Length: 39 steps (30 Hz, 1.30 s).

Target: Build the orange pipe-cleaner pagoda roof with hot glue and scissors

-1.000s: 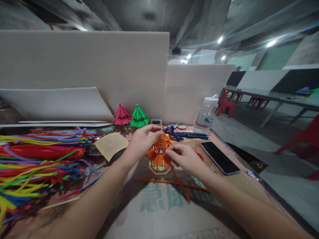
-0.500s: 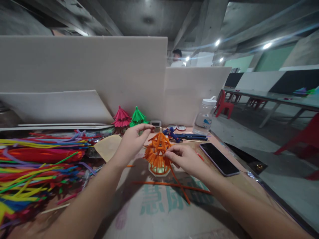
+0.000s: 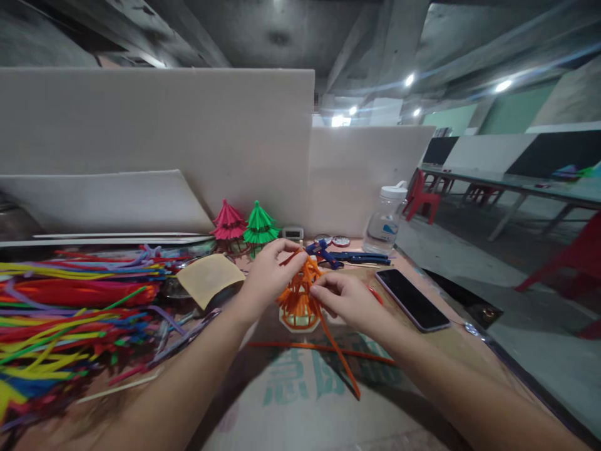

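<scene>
An orange pavilion-like model [image 3: 299, 302] with a fringed roof stands on a pale base at the middle of the table. My left hand [image 3: 275, 272] is at the upper left of its top, thumb and fingers pinched at the orange strips there. At the right side of the model, my right hand [image 3: 342, 297] pinches an orange pipe cleaner [image 3: 342, 360] that hangs down toward me. Another orange pipe cleaner [image 3: 277, 344] lies flat across the table in front of the base.
Coloured pipe cleaners [image 3: 70, 313] pile up at the left. Behind stand a pink model [image 3: 228, 220], a green model [image 3: 260, 224] and white boards [image 3: 154, 125]. Rightward are a blue glue gun [image 3: 323, 252], a water bottle [image 3: 384, 222] and a phone [image 3: 413, 299].
My left hand has moved right and slightly down onto the model's top. The hanging pipe cleaner's lower end has shifted slightly down. The person behind the boards is now mostly hidden.
</scene>
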Available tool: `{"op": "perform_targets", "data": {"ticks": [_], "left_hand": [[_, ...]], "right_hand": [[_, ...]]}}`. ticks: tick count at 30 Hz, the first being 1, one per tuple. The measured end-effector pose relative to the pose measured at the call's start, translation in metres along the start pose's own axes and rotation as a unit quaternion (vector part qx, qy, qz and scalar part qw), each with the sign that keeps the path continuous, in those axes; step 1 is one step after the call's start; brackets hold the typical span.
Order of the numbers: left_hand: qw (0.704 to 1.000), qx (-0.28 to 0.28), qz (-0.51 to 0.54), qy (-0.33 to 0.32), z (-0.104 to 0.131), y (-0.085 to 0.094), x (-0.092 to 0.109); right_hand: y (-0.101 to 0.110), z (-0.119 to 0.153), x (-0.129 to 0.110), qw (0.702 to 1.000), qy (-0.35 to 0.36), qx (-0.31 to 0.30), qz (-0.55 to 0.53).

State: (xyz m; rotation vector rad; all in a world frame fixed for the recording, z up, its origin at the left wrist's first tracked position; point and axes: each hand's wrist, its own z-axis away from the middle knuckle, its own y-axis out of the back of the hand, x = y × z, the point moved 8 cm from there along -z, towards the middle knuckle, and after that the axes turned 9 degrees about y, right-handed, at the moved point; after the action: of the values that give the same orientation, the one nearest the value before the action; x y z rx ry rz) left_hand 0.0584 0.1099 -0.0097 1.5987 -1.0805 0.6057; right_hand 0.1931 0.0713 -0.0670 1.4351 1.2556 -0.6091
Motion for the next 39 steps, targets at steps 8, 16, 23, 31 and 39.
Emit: {"op": "perform_targets", "data": {"ticks": [8, 16, 23, 31, 39], "left_hand": [[1.0, 0.01, -0.015, 0.003, 0.0, 0.005, 0.003], [1.0, 0.014, -0.025, -0.01, -0.001, 0.004, 0.005], [0.993, 0.025, -0.081, -0.081, 0.0, 0.01, 0.012], [0.994, -0.016, -0.093, -0.049, -0.006, 0.031, 0.006], [0.976, -0.116, -0.169, 0.076, 0.0, 0.04, -0.057]], "right_hand": [[0.0, 0.0, 0.001, 0.999, 0.028, 0.02, -0.006], [0.001, 0.001, -0.001, 1.0, 0.025, 0.015, 0.006], [0.001, -0.001, -0.002, 0.999, 0.031, 0.006, 0.03], [0.051, -0.003, -0.025, 0.978, 0.068, 0.051, 0.19], [0.072, 0.008, 0.038, 0.946, -0.027, -0.085, 0.311]]}}
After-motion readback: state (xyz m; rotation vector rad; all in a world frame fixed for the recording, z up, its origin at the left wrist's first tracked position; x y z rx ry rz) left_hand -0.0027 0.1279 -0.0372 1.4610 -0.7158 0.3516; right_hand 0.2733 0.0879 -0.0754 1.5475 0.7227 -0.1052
